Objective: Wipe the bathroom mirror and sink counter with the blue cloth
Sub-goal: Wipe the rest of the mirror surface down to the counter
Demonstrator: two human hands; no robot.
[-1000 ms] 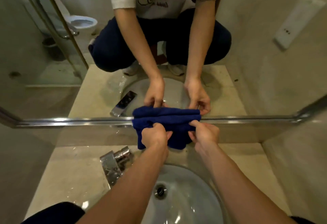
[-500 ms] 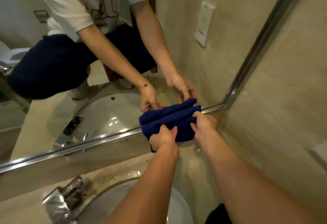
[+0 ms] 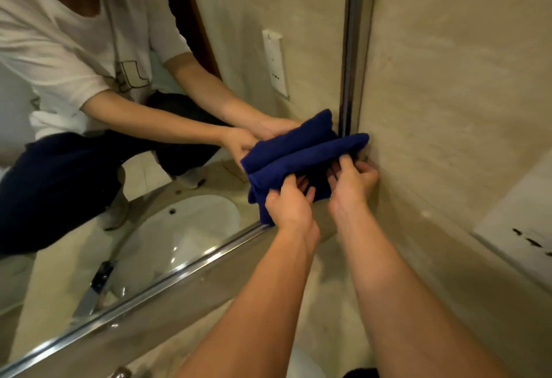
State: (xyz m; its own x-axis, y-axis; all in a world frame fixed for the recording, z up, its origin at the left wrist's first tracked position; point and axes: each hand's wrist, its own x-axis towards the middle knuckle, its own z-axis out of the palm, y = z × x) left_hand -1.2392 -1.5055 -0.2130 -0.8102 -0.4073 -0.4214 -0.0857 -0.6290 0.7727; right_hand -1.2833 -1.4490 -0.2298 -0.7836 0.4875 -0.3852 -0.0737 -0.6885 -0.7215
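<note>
A dark blue, folded terry cloth (image 3: 301,165) is held flat against the lower right corner of the large wall mirror (image 3: 209,34), just where the vertical chrome frame strip (image 3: 348,49) meets the slanting bottom chrome strip (image 3: 167,276). The cloth is grasped from below by both hands. The left hand (image 3: 288,203) is seen with its fingers curled up into the lower fold, and the right hand (image 3: 351,182) is seen with its fingertips hooked over the cloth's lower right edge, close against the beige marble side wall (image 3: 448,108). How firmly either hand presses cannot be told.

The long axis of the cloth is laid from lower left to upper right, roughly parallel to the bottom strip, and its right end is lapped over the vertical strip onto the side wall. The cloth lies directly beyond the hands, away from the person; the right hand is nearer the corner, the left nearer the open glass.

It is judged that the mirror wipe is under way at its right limit, so that the next stroke can only be carried leftward or upward across the glass. The white oval sink basin (image 3: 307,362), barely visible at the bottom edge, and the beige stone counter (image 3: 209,333) appear not yet to be under the cloth.
</note>
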